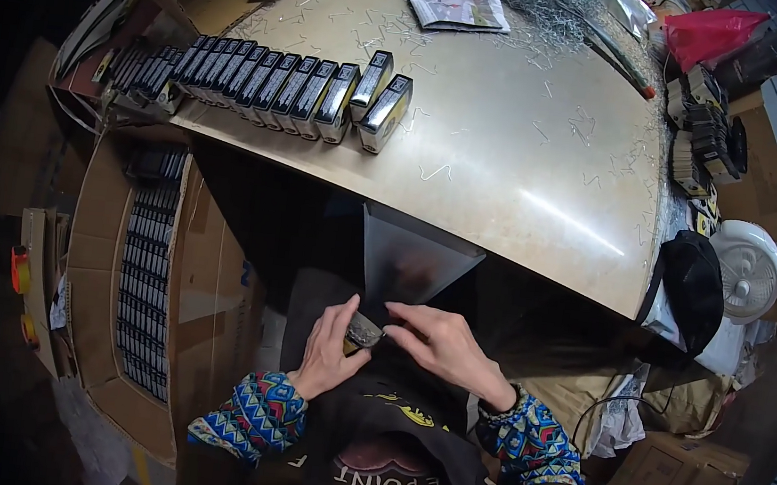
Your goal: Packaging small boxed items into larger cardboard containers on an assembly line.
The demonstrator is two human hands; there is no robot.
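Observation:
Close to my body, below the table's front edge, my left hand (332, 350) is closed round a small box (363, 331). The box is dark and yellowish and looks tilted; my fingers cover part of it. Just right of it is my right hand (449, 345), its thumb tip at the box's edge. A gap shows between that thumb and the curved forefinger above it. Whether the thumb touches the box or only comes near it is hard to see. Behind both hands, a grey translucent sheet or bag (417, 245) hangs at the table's edge.
A row of small black-and-yellow boxes (277, 89) stands along the left of the table (513, 142). Bent metal wires (550, 9) are heaped at the back and scattered about. A carton (184, 297) packed with boxes is at my left. A white fan (750, 271) stands right.

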